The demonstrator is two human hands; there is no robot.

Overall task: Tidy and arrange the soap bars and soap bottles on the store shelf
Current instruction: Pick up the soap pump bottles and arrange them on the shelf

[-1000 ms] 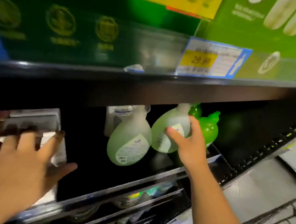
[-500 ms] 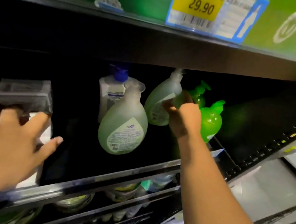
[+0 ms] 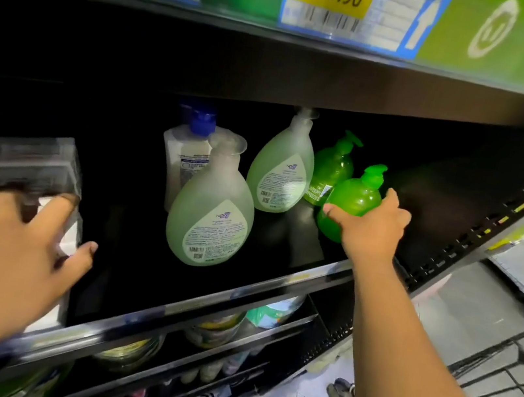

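Head view: on the black metal store shelf, a bright green round plastic pump bottle is grasped by the right hand, with the thumb laid on its left flank and the fingers curled over its right shoulder. The bottle lies at 12 o'clock from that hand, its long axis upright and the pump head on top; whether its base touches the shelf is hidden by the hand. A second bright green pump bottle is seen just beside it at 10 o'clock, and a pale green frosted teardrop bottle stands beyond that at 9 o'clock.

The left hand is well apart at 9 o'clock, laid with spread, released fingers against a clear-wrapped pack of soap bars; nothing is clasped by it. The right hand is judged by far the nearer, so any shift of the grasped bottle, likely into line with the second one, would be made by that hand alone
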